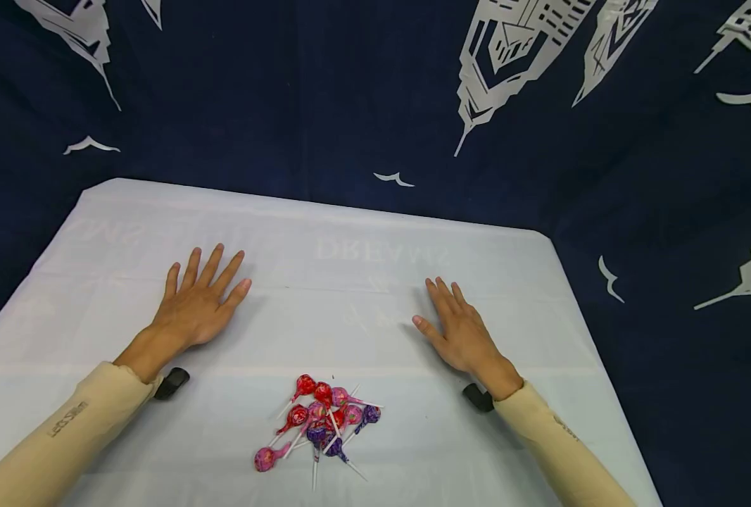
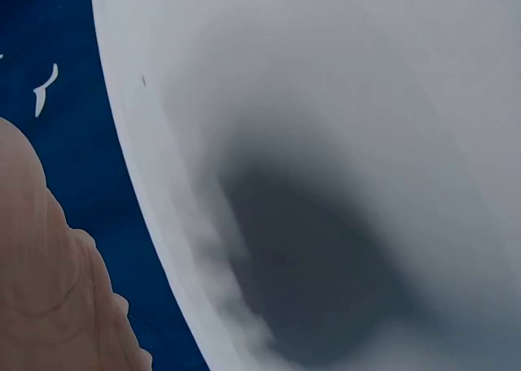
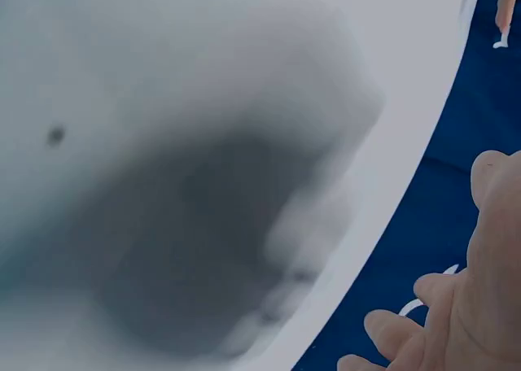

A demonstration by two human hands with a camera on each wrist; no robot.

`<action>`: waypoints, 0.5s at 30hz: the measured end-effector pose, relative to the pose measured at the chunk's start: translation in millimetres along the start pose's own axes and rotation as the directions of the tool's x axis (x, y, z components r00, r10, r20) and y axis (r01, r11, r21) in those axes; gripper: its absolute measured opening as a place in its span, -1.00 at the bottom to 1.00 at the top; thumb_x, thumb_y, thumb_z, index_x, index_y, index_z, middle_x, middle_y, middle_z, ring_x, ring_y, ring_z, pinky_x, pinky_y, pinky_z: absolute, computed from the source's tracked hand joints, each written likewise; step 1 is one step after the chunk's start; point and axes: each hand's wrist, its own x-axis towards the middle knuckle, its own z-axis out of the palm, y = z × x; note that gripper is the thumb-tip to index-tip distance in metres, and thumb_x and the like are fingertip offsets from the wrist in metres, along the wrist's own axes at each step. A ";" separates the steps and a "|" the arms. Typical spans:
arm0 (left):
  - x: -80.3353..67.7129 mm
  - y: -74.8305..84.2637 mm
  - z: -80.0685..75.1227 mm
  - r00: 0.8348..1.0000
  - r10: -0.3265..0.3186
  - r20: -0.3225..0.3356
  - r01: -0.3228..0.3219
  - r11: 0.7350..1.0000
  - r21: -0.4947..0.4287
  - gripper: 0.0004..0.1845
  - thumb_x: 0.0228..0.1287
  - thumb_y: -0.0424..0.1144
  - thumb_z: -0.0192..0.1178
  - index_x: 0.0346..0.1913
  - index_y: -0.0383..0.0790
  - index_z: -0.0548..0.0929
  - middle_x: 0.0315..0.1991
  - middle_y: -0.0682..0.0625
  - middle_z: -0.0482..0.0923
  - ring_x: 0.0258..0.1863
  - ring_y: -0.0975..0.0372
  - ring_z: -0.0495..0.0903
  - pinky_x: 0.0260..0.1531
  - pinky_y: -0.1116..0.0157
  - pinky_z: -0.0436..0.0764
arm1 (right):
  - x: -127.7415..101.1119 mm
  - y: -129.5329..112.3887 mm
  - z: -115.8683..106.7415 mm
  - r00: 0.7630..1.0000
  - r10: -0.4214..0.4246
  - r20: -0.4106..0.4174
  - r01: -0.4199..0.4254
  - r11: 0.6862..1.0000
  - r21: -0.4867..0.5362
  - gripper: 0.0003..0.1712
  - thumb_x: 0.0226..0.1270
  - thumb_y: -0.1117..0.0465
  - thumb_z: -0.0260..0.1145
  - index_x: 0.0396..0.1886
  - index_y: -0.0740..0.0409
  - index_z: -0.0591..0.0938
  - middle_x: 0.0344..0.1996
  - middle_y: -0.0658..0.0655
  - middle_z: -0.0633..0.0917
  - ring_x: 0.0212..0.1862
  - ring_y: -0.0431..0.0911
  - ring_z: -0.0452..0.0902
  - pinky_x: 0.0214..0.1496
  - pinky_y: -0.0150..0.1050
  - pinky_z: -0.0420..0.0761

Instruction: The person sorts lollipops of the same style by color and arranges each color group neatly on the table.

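Both hands lie flat, palms down, on a table covered with a white cloth (image 1: 324, 282). My left hand (image 1: 200, 299) rests left of centre with its fingers spread and straight. My right hand (image 1: 454, 327) rests right of centre, fingers straight and close together. Neither holds anything. A small pile of lollipops (image 1: 318, 422) in red, pink and purple wrappers with white sticks lies near the front edge, between and below the two hands. The left wrist view shows part of my left hand (image 2: 49, 290) over the blurred cloth (image 2: 342, 143); the right wrist view shows my right hand's fingers (image 3: 464, 306).
A dark blue backdrop (image 1: 324, 98) with white building and bird prints hangs behind and around the table. A black wrist-camera mount sits at each cuff (image 1: 171, 384) (image 1: 478, 398). The cloth's far edge (image 1: 312, 204) runs across the back.
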 end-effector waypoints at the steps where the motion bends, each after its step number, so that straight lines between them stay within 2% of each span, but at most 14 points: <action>1: -1.0 0.4 0.0 1.000 0.003 -0.002 -0.003 1.000 -0.006 -0.19 0.49 0.39 -0.56 0.63 0.04 -0.20 0.63 -0.19 -0.42 0.56 -0.22 -0.52 0.39 -0.30 -0.50 | -1.3 -2.5 0.0 1.000 -0.007 0.004 0.007 1.000 0.001 -0.09 0.53 -0.38 -0.12 0.65 -0.06 -0.12 0.63 0.14 -0.04 0.61 0.25 -0.23 0.48 0.32 0.05; 15: -7.3 7.7 0.4 0.999 0.052 -0.005 -0.053 0.998 -0.021 -0.23 0.52 0.34 -0.51 0.63 0.07 -0.21 0.63 -0.18 -0.40 0.57 -0.23 -0.49 0.39 -0.32 -0.46 | -15.1 -24.8 2.2 0.996 -0.089 -0.010 0.089 0.996 0.020 -0.12 0.52 -0.36 -0.07 0.65 -0.13 -0.06 0.62 0.06 0.00 0.62 0.17 -0.18 0.50 0.31 0.03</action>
